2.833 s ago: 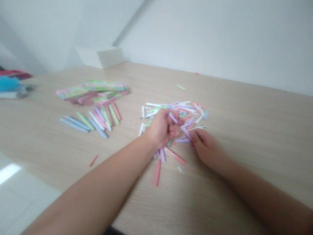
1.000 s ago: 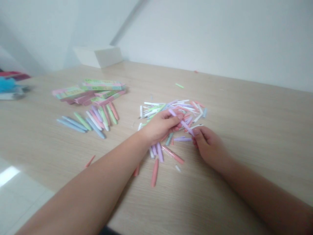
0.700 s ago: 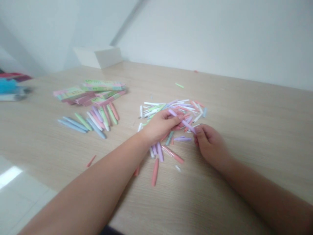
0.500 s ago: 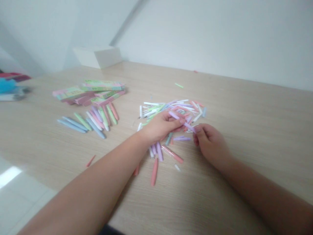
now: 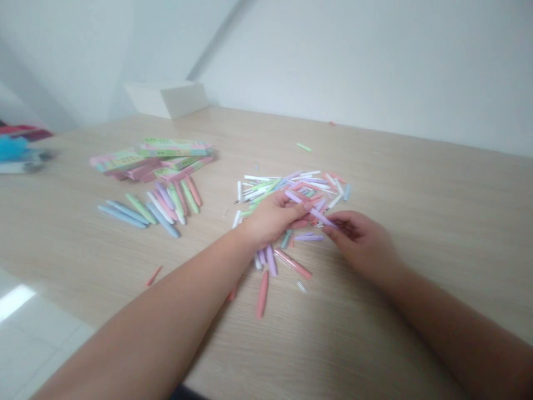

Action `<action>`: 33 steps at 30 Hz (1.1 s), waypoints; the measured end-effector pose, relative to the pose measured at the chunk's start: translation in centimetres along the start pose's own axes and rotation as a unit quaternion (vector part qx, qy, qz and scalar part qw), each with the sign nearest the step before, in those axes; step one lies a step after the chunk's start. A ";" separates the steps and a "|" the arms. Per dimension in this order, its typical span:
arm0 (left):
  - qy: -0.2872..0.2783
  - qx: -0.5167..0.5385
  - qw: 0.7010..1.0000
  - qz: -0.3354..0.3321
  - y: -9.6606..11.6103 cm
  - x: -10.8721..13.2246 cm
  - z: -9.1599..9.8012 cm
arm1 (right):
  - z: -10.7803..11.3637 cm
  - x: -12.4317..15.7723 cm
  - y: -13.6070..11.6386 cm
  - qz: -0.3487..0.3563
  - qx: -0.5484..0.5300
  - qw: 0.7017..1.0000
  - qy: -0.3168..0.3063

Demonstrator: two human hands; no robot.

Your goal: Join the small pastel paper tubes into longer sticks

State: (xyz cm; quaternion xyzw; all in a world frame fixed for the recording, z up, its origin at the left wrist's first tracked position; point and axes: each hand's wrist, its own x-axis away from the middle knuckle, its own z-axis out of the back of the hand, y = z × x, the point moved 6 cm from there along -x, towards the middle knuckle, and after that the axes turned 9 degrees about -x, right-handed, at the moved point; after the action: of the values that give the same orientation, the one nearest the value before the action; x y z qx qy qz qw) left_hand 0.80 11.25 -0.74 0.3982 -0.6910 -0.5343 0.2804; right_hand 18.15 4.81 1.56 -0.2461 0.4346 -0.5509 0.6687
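Observation:
A light purple pen (image 5: 296, 198) slants down to the right between my two hands. My left hand (image 5: 280, 215) is closed around its middle, thumb on top. At its lower right end my right hand (image 5: 360, 236) pinches the pen tip between thumb and fingers, the exact contact being partly hidden. Beneath and behind the hands lies a loose pile of pen parts (image 5: 266, 189) in white, green, purple and coral. Closer to me rest a coral pen barrel (image 5: 262, 294), a coral pen part with a clear section (image 5: 297, 265) and a small clear piece (image 5: 302, 286).
To the left, several pastel pens (image 5: 166, 205) lie in a loose row before a stack of printed pen boxes (image 5: 175, 149). A white box (image 5: 183, 99) stands at the back by the wall. One small coral piece (image 5: 154, 276) lies near the table's left edge.
My right hand's fingers have shifted at the pen's lower end, the thumb now lower and further left. My left hand keeps its hold on the pen.

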 end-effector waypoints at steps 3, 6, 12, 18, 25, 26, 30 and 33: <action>-0.014 -0.003 1.000 -0.005 0.0 0.1 -0.2 | 0.3 0.0 -0.2 0.016 0.067 0.998 -0.013; -0.026 -0.018 0.999 -0.005 0.2 0.2 -0.5 | 0.1 0.0 0.0 0.015 0.024 0.999 -0.037; -0.042 -0.038 0.998 0.002 0.4 0.2 -0.7 | -1.2 0.0 1.6 -0.076 -0.222 0.968 -0.089; -0.025 -0.030 0.999 0.023 -0.3 0.1 -0.5 | -1.0 -0.9 1.1 -0.079 -0.184 0.975 -0.099; -0.015 -0.015 1.000 0.019 -0.2 0.0 -0.3 | 0.1 -1.1 -0.2 -0.025 -0.101 0.990 -0.095; -0.017 -0.015 1.000 0.019 -0.2 0.0 -0.3 | 0.2 -1.1 -0.1 -0.047 -0.122 0.987 -0.091; -0.042 -0.021 0.999 0.023 0.0 0.2 -0.7 | -0.3 -1.0 -0.3 -0.096 -0.176 0.972 -0.122; -0.047 -0.024 0.998 0.031 0.0 0.3 -0.9 | -0.9 -0.8 0.0 -0.144 -0.230 0.952 -0.145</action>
State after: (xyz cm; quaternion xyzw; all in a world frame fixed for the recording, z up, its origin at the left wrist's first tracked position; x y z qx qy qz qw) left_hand 1.33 10.55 -0.50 0.3444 -0.7024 -0.5598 0.2733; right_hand 17.35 5.70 1.40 -0.5303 0.4077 -0.4851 0.5633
